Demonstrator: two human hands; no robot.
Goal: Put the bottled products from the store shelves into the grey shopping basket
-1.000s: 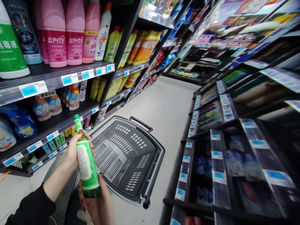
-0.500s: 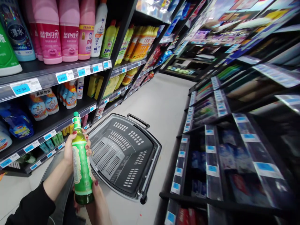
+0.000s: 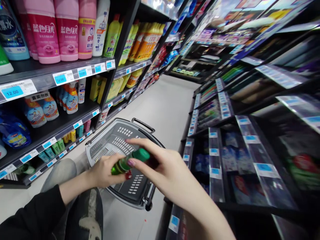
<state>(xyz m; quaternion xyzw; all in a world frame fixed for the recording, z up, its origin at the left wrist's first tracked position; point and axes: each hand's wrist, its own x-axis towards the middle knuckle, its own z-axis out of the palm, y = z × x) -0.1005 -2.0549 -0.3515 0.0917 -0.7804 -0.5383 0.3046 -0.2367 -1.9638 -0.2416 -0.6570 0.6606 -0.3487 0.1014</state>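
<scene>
My left hand is closed around a green glass bottle, which tilts with its cap end toward me and to the right. Much of the bottle's body is hidden behind that hand. Beside the green cap is my right hand, thumb and index finger spread apart. Its thumb tip overlaps the bottle's neck; whether it presses on it I cannot tell. Beneath both hands a dark grey shopping basket with slotted sides stands on the floor, partly covered by them.
On the left, a shelf carries pink bottles, with spray bottles one level down. Darker shelving with price tags lines the right side. Pale floor runs between them. My bent knees show at the lower left.
The bottle has swung from upright, label showing, to tilted with its cap nearer the camera. My right hand has moved from the bottle's base up to its cap. The view has shifted slightly right.
</scene>
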